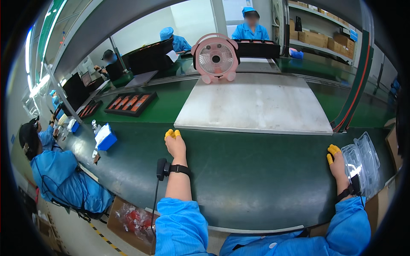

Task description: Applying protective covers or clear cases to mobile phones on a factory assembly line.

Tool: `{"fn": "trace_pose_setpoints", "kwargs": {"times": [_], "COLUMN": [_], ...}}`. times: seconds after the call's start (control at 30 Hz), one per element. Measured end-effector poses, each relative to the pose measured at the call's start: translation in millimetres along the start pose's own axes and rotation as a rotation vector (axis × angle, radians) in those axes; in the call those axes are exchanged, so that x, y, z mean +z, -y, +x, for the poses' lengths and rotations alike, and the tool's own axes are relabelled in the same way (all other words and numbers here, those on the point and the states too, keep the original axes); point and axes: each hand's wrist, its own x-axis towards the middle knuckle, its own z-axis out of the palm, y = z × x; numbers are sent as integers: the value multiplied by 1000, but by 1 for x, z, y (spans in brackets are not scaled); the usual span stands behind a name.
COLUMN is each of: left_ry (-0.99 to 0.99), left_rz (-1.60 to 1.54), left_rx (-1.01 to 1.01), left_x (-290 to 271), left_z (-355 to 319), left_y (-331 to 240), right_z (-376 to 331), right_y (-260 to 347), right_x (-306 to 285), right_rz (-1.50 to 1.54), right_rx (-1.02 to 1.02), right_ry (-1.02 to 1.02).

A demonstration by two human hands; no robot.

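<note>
My left hand (175,144) rests on the dark green bench top (256,179), just short of the near left corner of a pale flat board (252,102). Yellow finger cots cover its fingertips, and the fingers are slightly bent with nothing visible in them. To the right, my right hand (337,161) lies beside a stack of clear plastic trays (363,162). Its fingers, also in yellow cots, point away from me with the thumb a little apart. Whether that hand touches the trays I cannot tell. Both wrists wear black straps.
A pink fan (216,59) stands at the board's far edge. On the left are a blue tissue box (106,137) and a black tray with orange-red pieces (130,103). A co-worker in blue (68,175) sits at left, above a carton of plastic bags (134,219).
</note>
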Motion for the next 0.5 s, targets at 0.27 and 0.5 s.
{"fn": "trace_pose_setpoints", "kwargs": {"times": [0.27, 0.5], "left_ry": [56, 55], "left_rz": [81, -358], "left_rx": [20, 56], "left_x": [10, 28], "left_z": [36, 106], "left_y": [11, 68], "right_z": [-3, -3], "right_y": [3, 4], "right_x": [-6, -5], "right_rz": [-30, -39], "right_rx": [-6, -9], "right_ry": [11, 2]}}
